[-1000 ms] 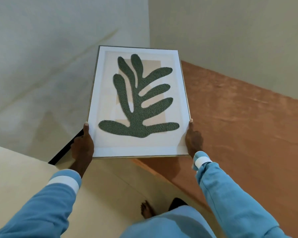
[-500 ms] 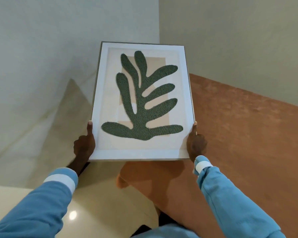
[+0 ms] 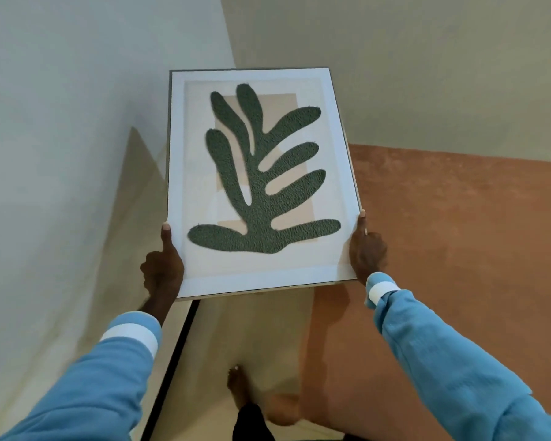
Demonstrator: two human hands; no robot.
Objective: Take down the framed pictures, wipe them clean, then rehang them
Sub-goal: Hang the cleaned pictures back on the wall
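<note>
I carry one framed picture (image 3: 261,275) in front of me, a thin frame around a white mat and a dark green leaf shape on a beige ground. It tilts back, face up toward me, with its top end toward the wall corner. My left hand (image 3: 163,268) grips the lower left edge, thumb lying up along the frame. My right hand (image 3: 366,249) grips the lower right edge the same way. The fingers of both hands are hidden behind the frame.
A pale wall (image 3: 61,154) runs along the left and another (image 3: 427,58) across the back, meeting in a corner behind the frame. A terracotta rug (image 3: 458,249) covers the floor at right. A black strip (image 3: 175,361) lies along the pale floor. My bare foot (image 3: 237,386) shows below.
The view has shifted: the frame sits higher and leans slightly right. The black strip and my foot are back in sight below it. Both hands keep the same grip.
</note>
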